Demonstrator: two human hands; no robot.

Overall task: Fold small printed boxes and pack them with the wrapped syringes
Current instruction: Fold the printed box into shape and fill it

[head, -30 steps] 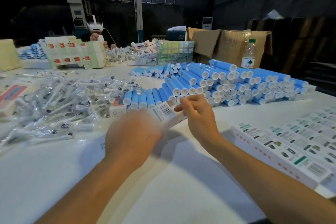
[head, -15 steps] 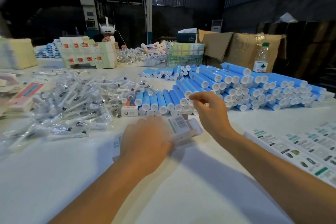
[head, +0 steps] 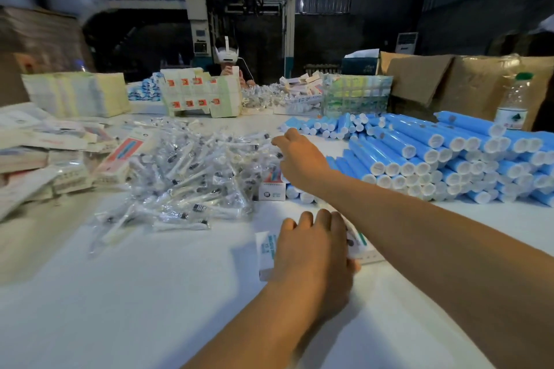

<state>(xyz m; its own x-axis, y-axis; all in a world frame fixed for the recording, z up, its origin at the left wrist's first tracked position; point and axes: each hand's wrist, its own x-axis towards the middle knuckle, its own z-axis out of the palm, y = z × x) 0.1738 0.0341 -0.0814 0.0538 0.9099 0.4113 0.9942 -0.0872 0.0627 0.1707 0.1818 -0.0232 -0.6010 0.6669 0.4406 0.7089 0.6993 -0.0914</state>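
A small white printed box [head: 358,246] lies on the white table [head: 150,308], partly under my left hand [head: 314,252], which grips it from above. My right hand [head: 301,159] reaches forward over the right edge of the heap of clear-wrapped syringes [head: 192,177]; its fingers hang slightly curled and I see nothing in them. A small folded box [head: 271,189] stands upright just below that hand.
Blue paper-wrapped rolls [head: 434,156] are stacked at the right. Flat and printed box stacks [head: 48,153] fill the left. Carton sheets [head: 201,96], a plastic crate [head: 356,96], cardboard boxes [head: 449,81] and a water bottle [head: 514,102] stand behind. Another person [head: 229,63] sits across.
My right hand let go of the box and moved up and left to the syringe heap. My left hand lowered the box onto the table. The view turned left.
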